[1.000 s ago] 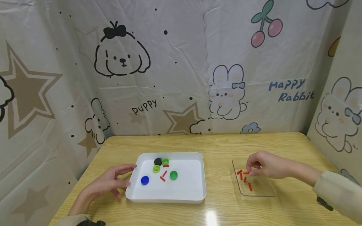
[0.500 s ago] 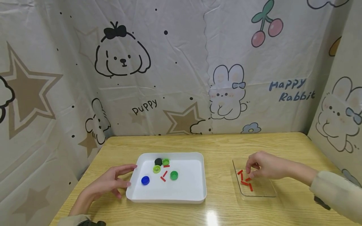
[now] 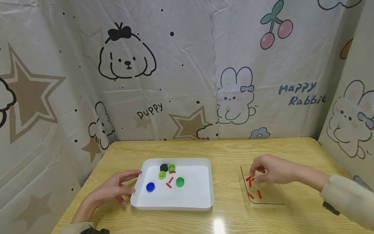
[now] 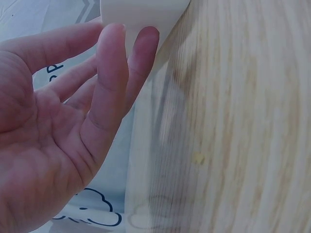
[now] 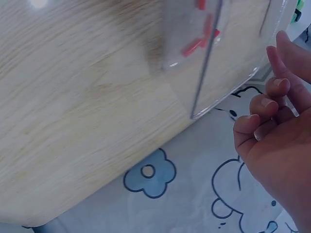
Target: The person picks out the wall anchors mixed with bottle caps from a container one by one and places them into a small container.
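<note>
My left hand (image 3: 109,188) rests its fingertips and thumb against the left side of a white tray (image 3: 198,198), fingers spread and loosely bent. Seen by the left wrist, those fingertips meet the tray's corner (image 4: 146,12). My right hand (image 3: 273,170) reaches over a clear plastic box (image 3: 271,196), its thumb and index fingertip low at a small red stick (image 3: 253,179); I cannot tell whether they pinch it. Several other red sticks (image 3: 259,194) lie in the box. In the right wrist view, the fingers (image 5: 255,124) beyond the index are curled.
Inside the tray lie a blue bottle cap (image 3: 150,187), a black cap (image 3: 164,167), a dark green cap (image 3: 180,181), a bright green cap (image 3: 171,167), a yellow-green cap (image 3: 162,175) and several red sticks (image 3: 170,179). A printed curtain (image 3: 187,81) stands behind the wooden table (image 3: 228,152).
Among the red sticks in the clear box, my right fingers have shifted slightly left. One stick has slid to the box's near left corner. My left hand and the tray have stayed put.
</note>
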### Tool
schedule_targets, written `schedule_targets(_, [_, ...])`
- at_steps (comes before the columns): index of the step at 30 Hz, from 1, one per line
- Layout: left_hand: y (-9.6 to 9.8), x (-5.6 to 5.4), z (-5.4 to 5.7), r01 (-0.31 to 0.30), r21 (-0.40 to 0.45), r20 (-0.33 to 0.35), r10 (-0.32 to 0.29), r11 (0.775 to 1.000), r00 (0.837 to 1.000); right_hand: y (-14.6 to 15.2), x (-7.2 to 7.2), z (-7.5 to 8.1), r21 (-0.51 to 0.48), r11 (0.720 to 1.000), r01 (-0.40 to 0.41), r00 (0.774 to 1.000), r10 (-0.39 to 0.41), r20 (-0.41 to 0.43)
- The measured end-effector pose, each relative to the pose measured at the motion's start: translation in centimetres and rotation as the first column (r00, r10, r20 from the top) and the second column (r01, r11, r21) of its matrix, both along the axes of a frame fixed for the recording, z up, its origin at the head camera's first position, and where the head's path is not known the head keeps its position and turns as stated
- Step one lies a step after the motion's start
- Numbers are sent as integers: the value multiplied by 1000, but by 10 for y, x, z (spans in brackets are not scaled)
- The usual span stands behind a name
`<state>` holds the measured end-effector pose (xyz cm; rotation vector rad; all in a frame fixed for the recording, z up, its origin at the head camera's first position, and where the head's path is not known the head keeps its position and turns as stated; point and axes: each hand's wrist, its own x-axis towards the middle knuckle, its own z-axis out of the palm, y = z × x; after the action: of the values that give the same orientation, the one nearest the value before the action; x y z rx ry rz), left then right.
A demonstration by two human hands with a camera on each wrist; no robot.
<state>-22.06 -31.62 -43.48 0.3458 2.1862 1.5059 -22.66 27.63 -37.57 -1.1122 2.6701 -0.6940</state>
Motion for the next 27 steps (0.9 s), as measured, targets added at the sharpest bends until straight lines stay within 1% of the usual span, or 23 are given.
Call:
schedule_targets(6, [0, 1, 1, 4, 18, 2, -4, 1000, 1000, -17, 2, 11, -14, 1000, -12, 1000, 12, -2])
schedule_targets(15, [-2, 1, 0, 1, 9, 8, -2, 1000, 1000, -54, -4, 23, 19, 999, -41, 999, 40, 15])
schedule_targets(20, [-2, 1, 0, -2, -2, 6, 2, 1000, 1000, -82, -9, 23, 28, 996, -85, 996, 85, 14])
schedule_targets(27, [0, 0, 0, 0, 13, 10, 0, 1000, 1000, -123, -17, 21, 61, 992, -110, 994, 109, 15])
